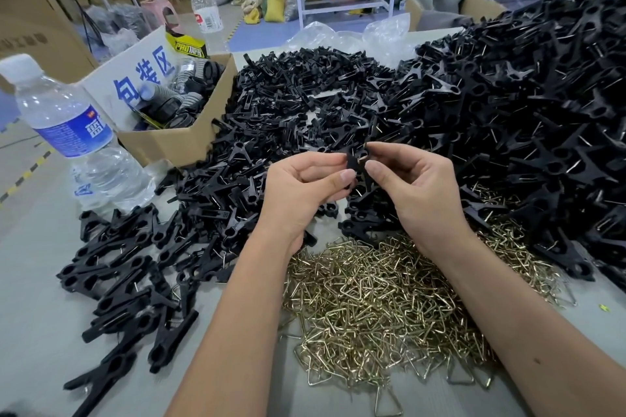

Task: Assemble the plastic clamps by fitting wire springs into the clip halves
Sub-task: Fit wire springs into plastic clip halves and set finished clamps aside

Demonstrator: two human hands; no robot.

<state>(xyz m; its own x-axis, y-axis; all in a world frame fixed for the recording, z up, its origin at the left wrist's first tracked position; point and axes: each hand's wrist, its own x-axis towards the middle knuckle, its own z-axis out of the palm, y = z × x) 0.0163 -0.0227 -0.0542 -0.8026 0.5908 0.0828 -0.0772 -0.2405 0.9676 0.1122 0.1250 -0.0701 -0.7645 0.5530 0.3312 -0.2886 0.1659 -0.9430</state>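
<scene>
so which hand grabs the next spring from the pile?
Probably right. The spring pile lies under both wrists, but the left hand wraps the clip; the right hand only pinches it.

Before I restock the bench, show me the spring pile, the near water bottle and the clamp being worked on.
Spring pile (376, 308), head view: middle of the brass wire heap.
Water bottle (72, 127), head view: blue label.
Clamp (355, 162), head view: black body pinched between both hands.

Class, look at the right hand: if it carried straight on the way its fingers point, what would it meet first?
Probably the small black plastic clip it already pinches, then the left hand's fingers just beyond; the right hand points leftward, though depth is unclear.
</scene>
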